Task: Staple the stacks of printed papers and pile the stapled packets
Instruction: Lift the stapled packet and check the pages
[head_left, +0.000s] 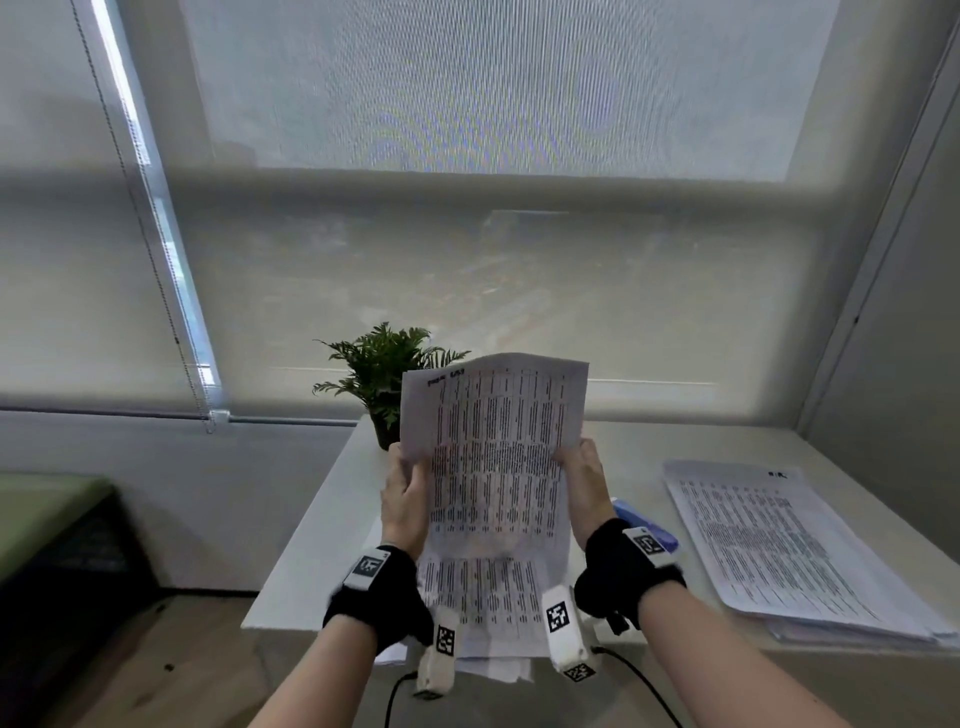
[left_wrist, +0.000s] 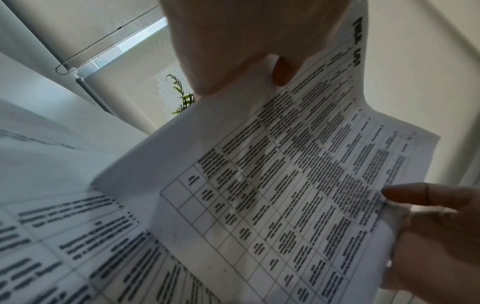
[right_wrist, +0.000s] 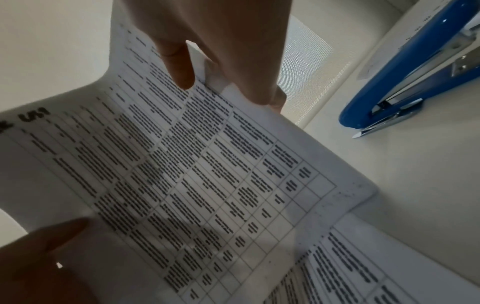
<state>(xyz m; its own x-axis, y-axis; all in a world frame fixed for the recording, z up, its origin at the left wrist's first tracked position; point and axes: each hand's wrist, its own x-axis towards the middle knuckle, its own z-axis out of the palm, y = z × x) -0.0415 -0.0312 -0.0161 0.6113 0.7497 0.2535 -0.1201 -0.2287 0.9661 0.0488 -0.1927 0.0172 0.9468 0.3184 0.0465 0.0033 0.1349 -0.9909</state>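
I hold a thin stack of printed papers (head_left: 496, 457) upright above the white table (head_left: 322, 530), its bottom edge near another stack of sheets (head_left: 478, 597) lying in front of me. My left hand (head_left: 408, 491) pinches the stack's left edge and my right hand (head_left: 582, 475) pinches its right edge. In the left wrist view the held papers (left_wrist: 272, 195) show a printed grid, with the thumb on the near side. In the right wrist view the same papers (right_wrist: 182, 174) fill the frame. A blue stapler (right_wrist: 405, 86) lies on the table to the right, partly hidden behind my right wrist (head_left: 644, 525).
A larger pile of printed sheets (head_left: 779, 540) lies at the table's right side. A small potted plant (head_left: 384, 384) stands at the back edge, behind the held papers. Window blinds rise behind the table; a wall closes the right side. Cables hang from the wrist cameras.
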